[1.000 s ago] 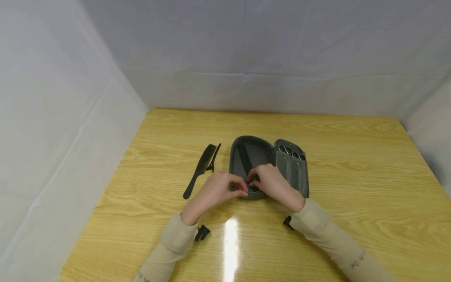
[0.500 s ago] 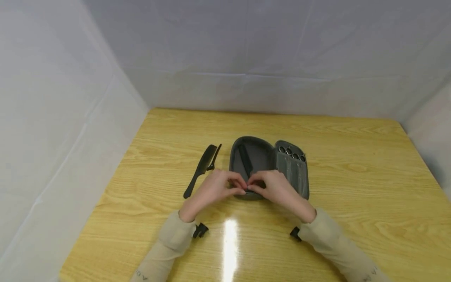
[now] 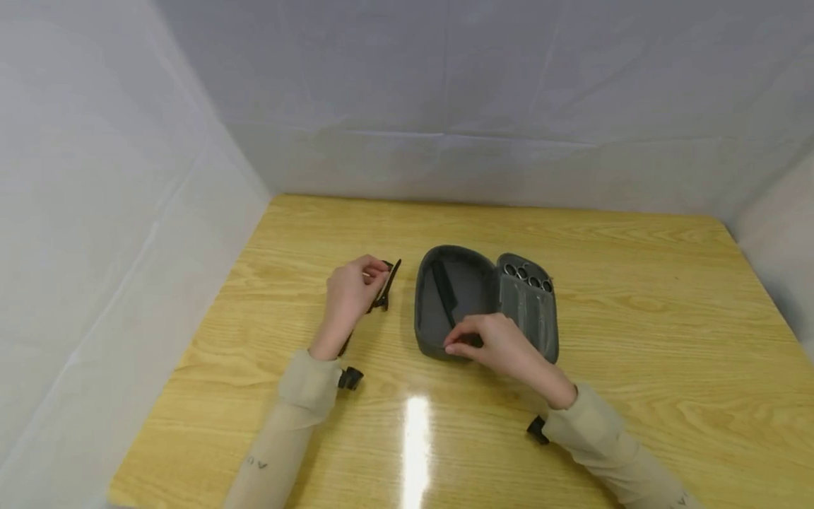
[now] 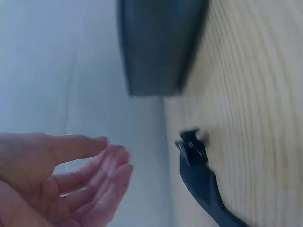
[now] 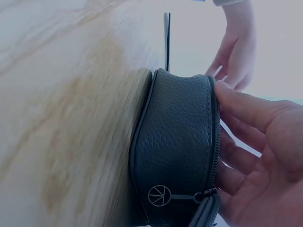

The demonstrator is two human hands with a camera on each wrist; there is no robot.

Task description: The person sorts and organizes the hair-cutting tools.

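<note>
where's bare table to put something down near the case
Bare wood lies right of the open case, out to the table edge, and behind it toward the back wall. It is crowded left of it: left hand by the clip, right hand on its front rim.

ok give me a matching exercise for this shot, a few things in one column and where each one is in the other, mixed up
Things:
1. comb
2. scissors
3. left hand
4. right hand

Places:
A. in the right half of the open case
B. at the case's near edge
C. over the comb, left of the case
D. on the table, left of the case

Pairs: 1-D, 2-A, 3-C, 4-B
</note>
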